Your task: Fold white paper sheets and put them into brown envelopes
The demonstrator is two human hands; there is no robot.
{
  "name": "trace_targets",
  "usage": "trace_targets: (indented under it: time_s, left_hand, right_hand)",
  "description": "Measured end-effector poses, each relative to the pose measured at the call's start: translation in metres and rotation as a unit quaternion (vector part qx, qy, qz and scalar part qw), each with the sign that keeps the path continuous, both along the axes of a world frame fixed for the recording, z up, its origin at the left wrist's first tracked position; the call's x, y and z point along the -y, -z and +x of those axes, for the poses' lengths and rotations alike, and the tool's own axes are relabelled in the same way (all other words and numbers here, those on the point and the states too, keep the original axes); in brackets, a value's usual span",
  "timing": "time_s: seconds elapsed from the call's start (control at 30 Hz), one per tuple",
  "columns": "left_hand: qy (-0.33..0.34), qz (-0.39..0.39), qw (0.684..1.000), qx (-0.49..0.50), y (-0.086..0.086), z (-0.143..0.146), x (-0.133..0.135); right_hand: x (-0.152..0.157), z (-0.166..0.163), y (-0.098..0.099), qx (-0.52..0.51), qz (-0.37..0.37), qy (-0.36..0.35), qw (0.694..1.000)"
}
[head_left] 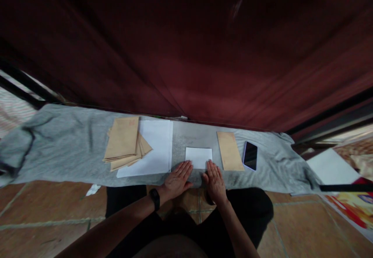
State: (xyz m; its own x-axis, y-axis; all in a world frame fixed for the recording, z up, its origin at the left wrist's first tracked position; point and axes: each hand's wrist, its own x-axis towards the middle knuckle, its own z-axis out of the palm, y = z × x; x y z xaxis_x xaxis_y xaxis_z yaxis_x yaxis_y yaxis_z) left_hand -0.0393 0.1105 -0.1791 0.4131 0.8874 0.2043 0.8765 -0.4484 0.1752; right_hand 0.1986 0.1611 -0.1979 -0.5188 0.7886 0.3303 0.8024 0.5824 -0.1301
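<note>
Folded white paper (pixel 198 157): lies on grey cloth (pixel 67 145), centre. Left hand (pixel 177 180) and right hand (pixel 215 181): flat, fingers spread, fingertips at the paper's near edge. Right of paper: single envelope (pixel 230 150), phone (pixel 250 155). Left of paper: white sheets (pixel 159 145), envelope stack (pixel 124 143).

A grey cloth (pixel 67 145) is spread across the counter, bunched into folds at both ends. A fanned stack of brown envelopes (pixel 124 143) is laid partly over a pile of white sheets (pixel 159 145) on the left part of the cloth. A single brown envelope (pixel 230 150) is set further right, and a dark-screened phone (pixel 250 156) is placed just beside it. A dark red curtain (pixel 204 56) is hung behind the counter. Terracotta floor tiles (pixel 43 207) are seen below, with what may be a scrap of white paper (pixel 93 189) on them.
</note>
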Motion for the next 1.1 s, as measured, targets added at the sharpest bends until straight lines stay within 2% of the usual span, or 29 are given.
trace_targets:
  time_s: [0.13,0.27,0.47,0.63,0.87,1.1]
  left_hand:
    - [-0.042,-0.001,0.999,0.006,0.0,0.015,-0.006]
    - [-0.084,-0.002,0.996,0.019,-0.001,0.031,-0.029]
    - [-0.13,0.006,0.991,0.02,0.008,0.036,-0.054]
    - [-0.144,0.013,0.989,0.026,0.016,0.035,-0.052]
    - [-0.136,-0.002,0.991,0.011,0.007,0.036,-0.05]
    - [-0.153,-0.016,0.988,0.016,0.007,0.037,-0.047]
  right_hand:
    - [-0.001,0.001,0.002,-0.001,0.004,0.003,1.0]
    - [0.0,0.0,0.002,-0.001,0.012,0.004,1.0]
    - [0.0,0.002,0.004,-0.01,0.013,0.002,1.0]
    - [-0.012,-0.007,0.004,-0.046,0.008,0.009,0.999]
    - [-0.036,-0.042,0.009,-0.054,-0.029,-0.023,0.998]
    - [-0.045,-0.04,0.014,-0.025,-0.002,0.029,0.999]
